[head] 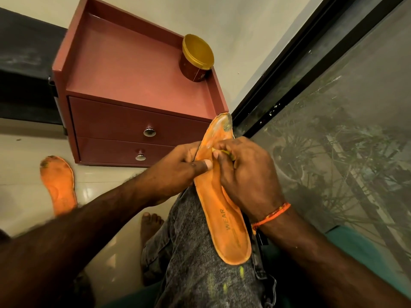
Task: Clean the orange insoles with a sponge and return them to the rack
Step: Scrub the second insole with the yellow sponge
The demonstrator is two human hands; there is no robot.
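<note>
An orange insole marked WEAR lies along my thigh, its dirty toe end pointing up toward the cabinet. My left hand grips its left edge, thumb pressed on the top face. My right hand pinches a small yellow-green sponge, mostly hidden under the fingers, against the insole's upper half. A second orange insole with a dark stain at the toe lies on the floor tiles at the left.
A reddish cabinet with two drawers stands ahead, a gold-lidded jar on its tray top at the right corner. A dark-framed glass pane runs along the right. My bare foot rests on the floor below.
</note>
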